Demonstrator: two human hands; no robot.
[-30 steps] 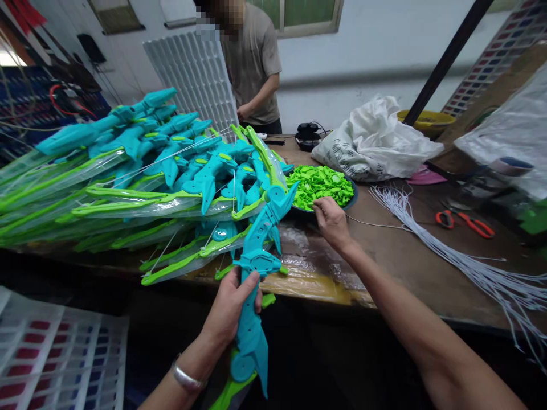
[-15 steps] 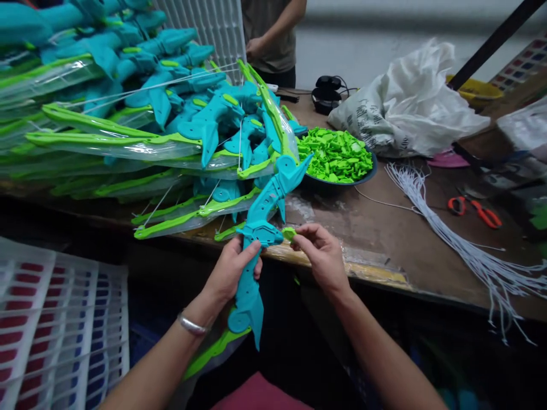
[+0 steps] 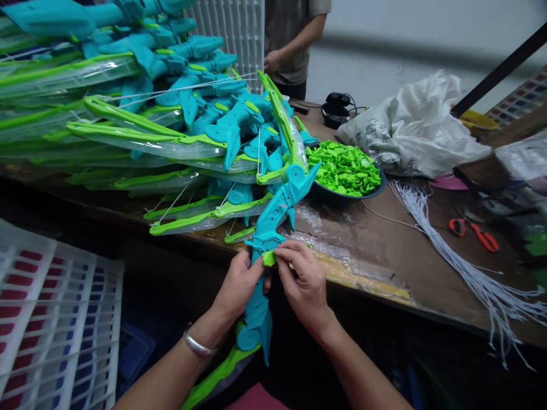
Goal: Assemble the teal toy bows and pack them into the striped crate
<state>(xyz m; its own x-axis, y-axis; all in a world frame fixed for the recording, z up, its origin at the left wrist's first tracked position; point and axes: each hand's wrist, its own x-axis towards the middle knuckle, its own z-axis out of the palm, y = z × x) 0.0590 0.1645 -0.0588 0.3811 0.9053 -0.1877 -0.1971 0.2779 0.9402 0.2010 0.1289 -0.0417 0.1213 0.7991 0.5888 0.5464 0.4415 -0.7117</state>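
My left hand (image 3: 237,287) is wrapped round the grip of a teal and green toy bow (image 3: 267,228) that leans from below the table edge up toward the pile. My right hand (image 3: 301,282) pinches a small green plastic piece (image 3: 269,258) and presses it against the bow's teal middle section. A dark bowl (image 3: 376,189) heaped with the same green pieces (image 3: 346,168) stands just beyond on the table.
A tall pile of bagged teal and green bows (image 3: 141,114) covers the table's left. White strings (image 3: 453,250), orange scissors (image 3: 472,232) and a white sack (image 3: 410,128) lie at right. Another person (image 3: 290,40) stands at the far side. Blister trays (image 3: 51,319) sit lower left.
My right hand left the bowl of green pieces, came back with one piece, and now holds it against the bow. The left hand kept its grip on the bow.
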